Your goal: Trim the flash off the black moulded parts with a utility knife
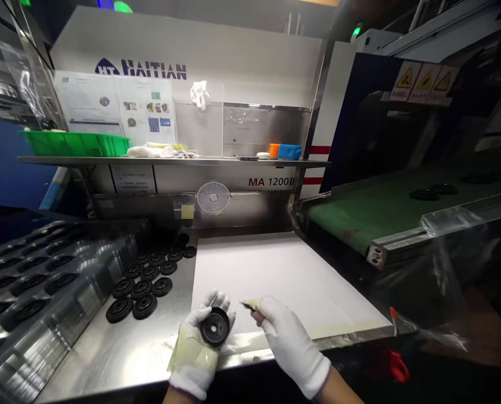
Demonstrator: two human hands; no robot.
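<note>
A round black plastic wheel-like part (215,326) with a pale hole at its centre rests in my left hand (197,348), thumb and fingers around its edge. That hand wears a white glove with a yellowish wrap over the palm and wrist. To its right, my right hand (290,339), also white-gloved, pinches a small thin tool with a dark pointed tip (249,306). The tip points left toward the part and is apart from it. Something yellowish covers the fingertips; most of the tool is hidden by them. Below both hands lies the front edge of a white sheet (267,269).
Several similar black parts (141,289) stand on the metal table (94,350) at left, beside stacked clear trays (82,297) holding more. A green conveyor (351,219) carries black parts at right. Above runs a shelf (217,161) with a green bin (77,144). Red-handled scissors (397,365) hang lower right.
</note>
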